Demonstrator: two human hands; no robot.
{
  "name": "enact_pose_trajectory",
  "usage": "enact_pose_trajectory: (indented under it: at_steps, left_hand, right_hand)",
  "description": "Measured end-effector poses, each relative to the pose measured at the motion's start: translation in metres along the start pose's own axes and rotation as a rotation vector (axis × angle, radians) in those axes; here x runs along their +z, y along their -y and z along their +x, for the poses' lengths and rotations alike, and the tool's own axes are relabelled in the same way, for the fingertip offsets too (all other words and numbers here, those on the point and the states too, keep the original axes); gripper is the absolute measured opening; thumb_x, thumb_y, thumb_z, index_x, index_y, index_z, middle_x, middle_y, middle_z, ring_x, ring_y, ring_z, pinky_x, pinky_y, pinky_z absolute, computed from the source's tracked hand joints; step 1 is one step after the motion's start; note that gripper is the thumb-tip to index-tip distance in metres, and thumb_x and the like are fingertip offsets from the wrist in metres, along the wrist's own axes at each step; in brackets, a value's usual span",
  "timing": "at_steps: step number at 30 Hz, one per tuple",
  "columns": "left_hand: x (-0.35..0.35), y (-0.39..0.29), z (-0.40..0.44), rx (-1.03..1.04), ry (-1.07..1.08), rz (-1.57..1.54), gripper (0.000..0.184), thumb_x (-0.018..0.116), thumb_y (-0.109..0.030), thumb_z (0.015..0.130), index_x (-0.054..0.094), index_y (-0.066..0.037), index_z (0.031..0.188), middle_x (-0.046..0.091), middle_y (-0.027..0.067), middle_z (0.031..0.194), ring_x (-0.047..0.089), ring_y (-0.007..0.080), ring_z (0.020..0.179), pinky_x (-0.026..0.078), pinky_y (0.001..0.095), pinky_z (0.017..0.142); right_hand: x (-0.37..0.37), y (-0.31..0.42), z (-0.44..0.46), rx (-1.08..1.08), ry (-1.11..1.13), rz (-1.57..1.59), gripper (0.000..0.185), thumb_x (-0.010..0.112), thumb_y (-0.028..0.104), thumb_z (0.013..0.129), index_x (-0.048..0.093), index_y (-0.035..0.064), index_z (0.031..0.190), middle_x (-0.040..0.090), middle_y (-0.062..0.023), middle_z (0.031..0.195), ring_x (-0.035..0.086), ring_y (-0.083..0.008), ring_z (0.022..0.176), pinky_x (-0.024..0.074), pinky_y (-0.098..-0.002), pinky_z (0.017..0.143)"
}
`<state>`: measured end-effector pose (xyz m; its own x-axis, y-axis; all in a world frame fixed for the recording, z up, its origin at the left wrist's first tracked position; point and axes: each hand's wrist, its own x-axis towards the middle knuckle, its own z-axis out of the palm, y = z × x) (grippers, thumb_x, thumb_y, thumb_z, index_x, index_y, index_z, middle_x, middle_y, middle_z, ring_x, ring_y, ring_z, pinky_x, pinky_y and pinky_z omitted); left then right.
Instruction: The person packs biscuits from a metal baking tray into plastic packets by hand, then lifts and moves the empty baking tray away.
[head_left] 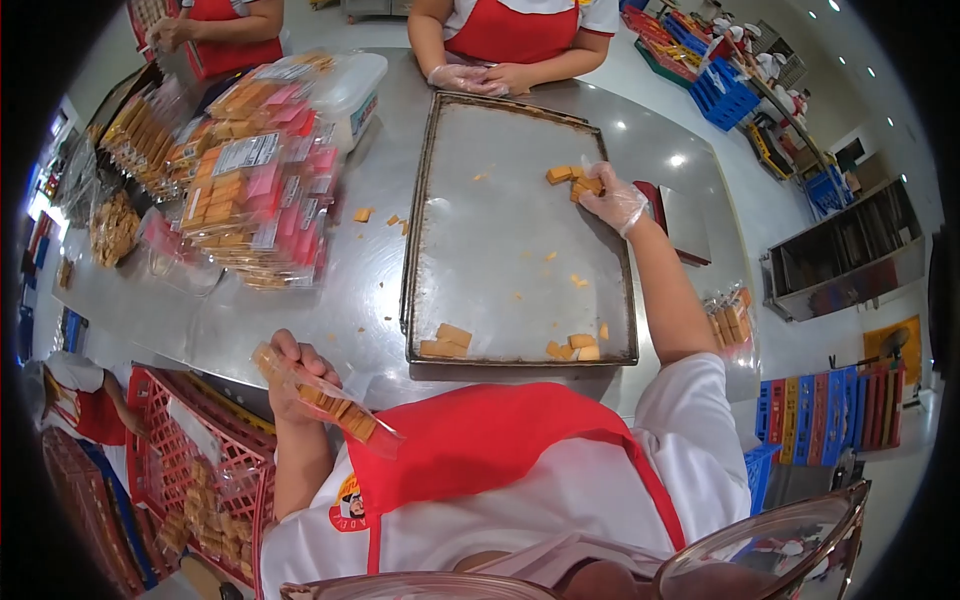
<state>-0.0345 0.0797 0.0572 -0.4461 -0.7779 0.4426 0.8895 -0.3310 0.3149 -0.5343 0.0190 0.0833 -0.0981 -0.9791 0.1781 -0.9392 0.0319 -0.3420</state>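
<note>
Cookies [560, 175] sat gripped in the right hand's [612, 203] fingers at the tray's [490, 210] far right, the left hand's [296, 372] fingers held a bag [335, 406] with some inside, and I saw many packed bags [235, 185] at left, few loose ones left.

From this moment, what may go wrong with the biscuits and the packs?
The left hand holds a bag tilted, off the tray; biscuits slipping out could miss it. Biscuits at the right hand might break, as crumbs suggest. The piled packs might slide.
</note>
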Motion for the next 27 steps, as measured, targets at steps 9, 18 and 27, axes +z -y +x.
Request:
enact_pose_trajectory:
  at_steps: [9, 18, 27]
  left_hand:
    - [0.002, 0.008, -0.004, 0.057, -0.301, 0.355, 0.046, 0.064, -0.019, 0.074, 0.038, -0.004, 0.108, 0.056, 0.0150, 0.091, 0.058, 0.0266, 0.087, 0.049, 0.0386, 0.075]
    - [0.006, 0.020, 0.020, 0.023, -0.455, 0.482, 0.039, 0.065, -0.017, 0.073, 0.045, -0.003, 0.104, 0.056, 0.0167, 0.097, 0.057, 0.0232, 0.087, 0.048, 0.0336, 0.076]
    - [0.035, 0.035, 0.044, 0.134, -0.413, 0.721, 0.045, 0.069, -0.022, 0.070, 0.045, -0.002, 0.103, 0.056, 0.0174, 0.098, 0.057, 0.0227, 0.087, 0.047, 0.0343, 0.077]
  right_hand:
    - [0.005, 0.018, -0.021, 0.111, -0.052, -0.211, 0.042, 0.060, 0.019, 0.074, 0.033, 0.0119, 0.106, 0.055, -0.0128, 0.092, 0.058, -0.0303, 0.073, 0.0449, -0.0372, 0.064]
    - [-0.020, 0.153, -0.051, 0.243, -0.044, 1.225, 0.049, 0.056, 0.001, 0.071, 0.026, 0.0128, 0.108, 0.053, -0.0111, 0.085, 0.053, -0.0147, 0.064, 0.0439, -0.0245, 0.052]
    - [-0.018, 0.230, -0.099, -0.176, 0.296, 1.278, 0.040, 0.054, 0.002, 0.072, 0.039, 0.0094, 0.108, 0.047, -0.0072, 0.099, 0.051, -0.0126, 0.076, 0.0423, -0.0224, 0.061]
